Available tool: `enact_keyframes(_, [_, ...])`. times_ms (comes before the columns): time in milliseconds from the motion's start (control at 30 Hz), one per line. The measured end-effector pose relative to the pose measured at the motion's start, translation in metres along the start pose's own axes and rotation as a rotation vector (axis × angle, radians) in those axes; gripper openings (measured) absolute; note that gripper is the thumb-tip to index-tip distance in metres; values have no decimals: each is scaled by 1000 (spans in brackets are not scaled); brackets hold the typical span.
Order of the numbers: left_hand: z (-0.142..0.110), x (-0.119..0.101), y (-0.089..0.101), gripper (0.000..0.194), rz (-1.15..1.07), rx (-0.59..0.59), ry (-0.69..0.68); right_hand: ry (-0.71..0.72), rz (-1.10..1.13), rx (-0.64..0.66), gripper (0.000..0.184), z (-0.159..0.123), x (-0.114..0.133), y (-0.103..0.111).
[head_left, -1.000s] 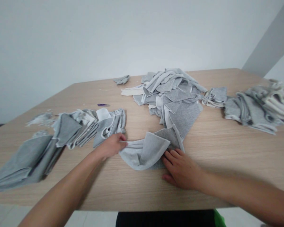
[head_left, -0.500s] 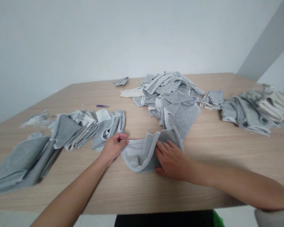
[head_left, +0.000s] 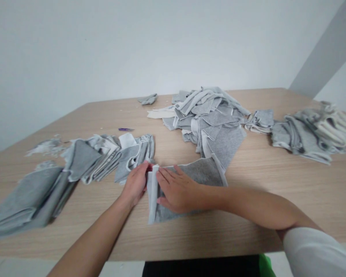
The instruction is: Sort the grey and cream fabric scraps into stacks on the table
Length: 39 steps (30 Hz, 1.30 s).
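A grey piece of knit fabric (head_left: pixel 203 173) with pale edges lies on the wooden table in front of me. Its left end is turned up into a narrow lighter strip. My left hand (head_left: pixel 136 181) is closed at the upper left corner of the fabric, thumb and fingers pinching the edge there. My right hand (head_left: pixel 177 190) lies flat on the piece just right of that strip, fingers stretched out and palm down. Part of the fabric is hidden under it.
A loose heap of grey fabric pieces (head_left: pixel 216 115) lies behind the fabric. Folded stacks stand left (head_left: pixel 103 159) and right (head_left: pixel 302 134), with larger folded cloth (head_left: pixel 25 200) front left. Purple thread snips (head_left: pixel 126 129) and white scraps (head_left: pixel 47 146) lie at the left.
My right hand has slid left across the fabric, close to my left hand. The curled, bunched part is now flattened, with a narrow strip at the left end. My left hand stays near the corner.
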<state>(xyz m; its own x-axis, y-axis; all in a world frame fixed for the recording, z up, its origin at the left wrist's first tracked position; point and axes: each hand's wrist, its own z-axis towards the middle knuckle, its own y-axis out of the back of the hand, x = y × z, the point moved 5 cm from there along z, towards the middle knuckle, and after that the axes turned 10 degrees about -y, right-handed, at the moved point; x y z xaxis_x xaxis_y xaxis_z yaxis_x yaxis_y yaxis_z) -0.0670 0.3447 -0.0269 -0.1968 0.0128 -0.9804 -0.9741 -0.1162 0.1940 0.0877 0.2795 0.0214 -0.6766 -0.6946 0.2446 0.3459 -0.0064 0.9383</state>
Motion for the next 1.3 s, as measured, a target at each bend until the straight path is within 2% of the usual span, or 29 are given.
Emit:
enact_keyframes(233, [-5, -6, -8, 40, 42, 142, -40, 0, 16, 45, 70, -3, 2, -22])
enact_keyframes(433, [-5, -5, -11, 36, 141, 218, -118, 32, -19, 74, 71, -10, 1, -19])
enact_keyframes(533, [-6, -4, -8, 39, 180, 213, -123, -15, -51, 71, 61, -25, -13, -10])
enact_keyframes(700, [-7, -12, -2, 45, 208, 175, -127, -245, -115, 76, 57, -46, -52, 3])
enact_keyframes(867, [-9, -21, 3, 48, 235, 145, -145, -334, -73, 57, 46, -50, -73, 13])
enact_keyframes(967, [-11, -34, 4, 49, 225, 141, -220, -306, -13, 17, 49, -37, -80, 21])
enact_keyframes(1133, [-17, -73, -3, 52, 154, 220, -375, -177, 195, 35, 94, 11, -94, 31])
enact_keyframes(1200, [-19, -87, -6, 52, 139, 259, -396, -161, 310, 116, 104, 31, -102, 31])
enact_keyframes(1233, [-20, -94, -8, 53, 132, 278, -405, -154, 386, 188, 104, 39, -105, 30])
enact_keyframes(1300, [-22, -105, -10, 54, 118, 314, -430, -111, 532, 345, 91, 50, -105, 28])
